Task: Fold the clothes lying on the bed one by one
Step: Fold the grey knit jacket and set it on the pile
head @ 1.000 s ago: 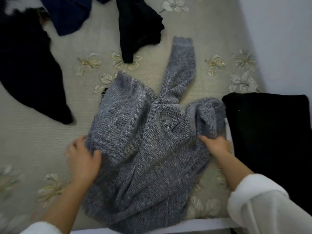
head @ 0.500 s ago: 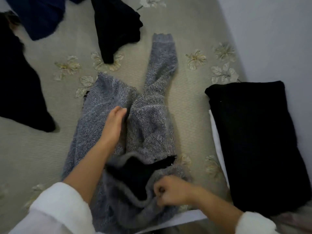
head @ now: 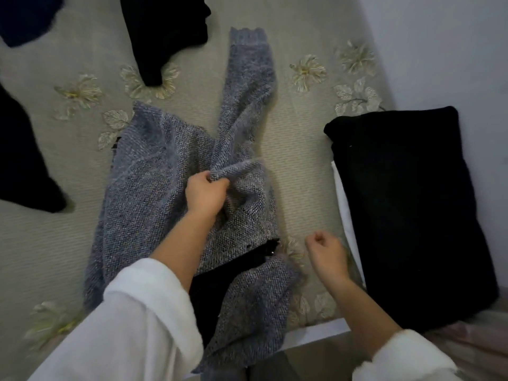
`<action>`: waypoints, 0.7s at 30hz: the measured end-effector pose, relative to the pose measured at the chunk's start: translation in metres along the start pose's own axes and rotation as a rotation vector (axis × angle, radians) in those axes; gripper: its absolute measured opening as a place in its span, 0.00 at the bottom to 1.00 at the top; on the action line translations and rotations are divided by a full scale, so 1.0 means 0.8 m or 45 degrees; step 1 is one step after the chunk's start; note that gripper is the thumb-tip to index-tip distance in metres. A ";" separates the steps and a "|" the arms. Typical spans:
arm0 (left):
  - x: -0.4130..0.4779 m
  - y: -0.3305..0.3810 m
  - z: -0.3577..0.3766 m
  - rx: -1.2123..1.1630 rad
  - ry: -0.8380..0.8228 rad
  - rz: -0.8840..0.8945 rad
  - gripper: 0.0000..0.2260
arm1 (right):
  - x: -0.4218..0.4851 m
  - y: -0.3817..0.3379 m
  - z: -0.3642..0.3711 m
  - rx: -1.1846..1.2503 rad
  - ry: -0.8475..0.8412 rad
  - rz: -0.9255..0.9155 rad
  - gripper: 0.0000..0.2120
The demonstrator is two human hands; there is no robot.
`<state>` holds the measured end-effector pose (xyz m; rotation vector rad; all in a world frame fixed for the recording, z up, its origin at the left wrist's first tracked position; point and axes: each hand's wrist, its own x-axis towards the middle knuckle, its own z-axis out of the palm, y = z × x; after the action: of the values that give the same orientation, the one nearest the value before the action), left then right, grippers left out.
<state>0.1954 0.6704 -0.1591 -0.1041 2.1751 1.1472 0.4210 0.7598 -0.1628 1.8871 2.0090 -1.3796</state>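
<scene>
A folded black garment [head: 406, 210] lies at the right of the bed [head: 297, 166], a loose black top [head: 165, 31] at the far side, and a blue piece [head: 24, 15] is cut off at the far-left corner. The grey sweater [head: 154, 188] lies crumpled mid-bed, one sleeve stretched far. The left hand [head: 204, 195] has a tight grip on a raised fold at its middle. The right hand [head: 325, 255], fingers curled on nothing, hangs just right of the hem. The left forearm hides part of the sweater, and a dark patch by the hem is hard to make out.

A pale beige bedspread [head: 302, 160] with fine ribbing and embroidered cream flowers [head: 308, 72] fills most of the view, a plain bluish-white wall [head: 439, 37] rises at two o'clock, and a narrow white ledge [head: 316, 333] borders the near edge at five o'clock.
</scene>
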 end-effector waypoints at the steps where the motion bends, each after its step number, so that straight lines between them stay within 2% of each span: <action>1: -0.001 0.001 -0.009 -0.196 -0.049 -0.059 0.08 | 0.002 0.011 -0.002 -0.023 -0.019 0.115 0.13; 3: -0.009 -0.006 -0.041 -0.571 -0.115 -0.095 0.12 | -0.005 0.030 0.006 -0.049 -0.225 0.367 0.14; 5: -0.022 -0.032 -0.088 -0.930 -0.095 -0.101 0.13 | -0.024 0.044 0.020 0.007 -0.520 0.616 0.21; 7: -0.040 -0.072 -0.136 -1.056 -0.054 -0.196 0.14 | -0.040 0.049 0.035 0.222 -0.709 0.803 0.33; 9: -0.061 -0.109 -0.171 -1.023 -0.032 -0.319 0.12 | -0.046 0.045 0.047 0.394 -0.766 0.843 0.37; 11: -0.075 -0.130 -0.188 -1.012 -0.041 -0.346 0.13 | -0.045 0.032 0.053 0.456 -0.790 0.786 0.31; 15: -0.085 -0.109 -0.196 -1.120 -0.131 -0.298 0.18 | -0.050 -0.007 0.053 0.272 -0.882 0.764 0.10; 17: -0.089 -0.086 -0.192 -1.035 -0.188 -0.318 0.11 | -0.058 -0.021 0.049 0.233 -0.838 0.695 0.07; 19: -0.094 -0.060 -0.189 -0.867 -0.209 -0.317 0.09 | -0.068 -0.033 0.038 0.260 -0.736 0.605 0.08; 21: -0.102 -0.032 -0.196 -0.803 -0.144 -0.255 0.09 | -0.075 -0.047 0.018 0.352 -0.593 0.510 0.07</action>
<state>0.1862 0.5175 -0.0680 -0.5036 1.5954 1.6304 0.3975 0.7099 -0.1157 1.7147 1.2057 -1.8198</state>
